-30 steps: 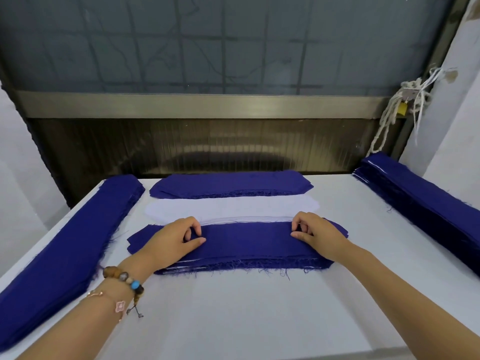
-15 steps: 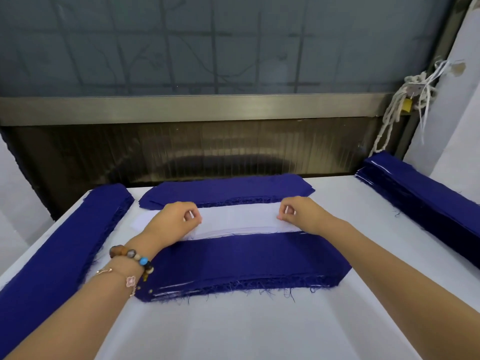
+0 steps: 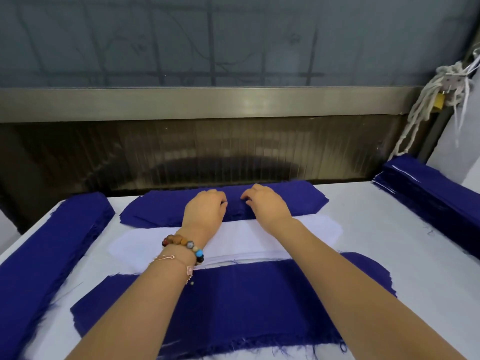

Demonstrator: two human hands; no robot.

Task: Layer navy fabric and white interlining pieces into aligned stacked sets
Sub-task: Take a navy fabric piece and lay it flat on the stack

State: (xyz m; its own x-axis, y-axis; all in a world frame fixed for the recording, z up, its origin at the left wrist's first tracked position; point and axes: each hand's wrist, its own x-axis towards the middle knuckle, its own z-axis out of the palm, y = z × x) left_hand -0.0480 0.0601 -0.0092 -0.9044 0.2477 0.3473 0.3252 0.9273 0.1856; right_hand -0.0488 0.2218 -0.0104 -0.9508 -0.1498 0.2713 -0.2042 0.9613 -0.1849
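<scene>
Lying across the white surface, the near stacked set is showing navy on top, with white interlining just behind. The left hand and right hand are resting on the far navy pile, each grip seemingly pinching its top piece. I am advising to lift one layer only, keeping its edges square.

Both hands rest on the far navy pile at the back of the white table, close together. The left hand and right hand curl their fingers down onto the cloth; whether they pinch it is unclear. The forearms cross the white interlining and the near navy stack. Long navy piles lie at the left and right edges.
</scene>
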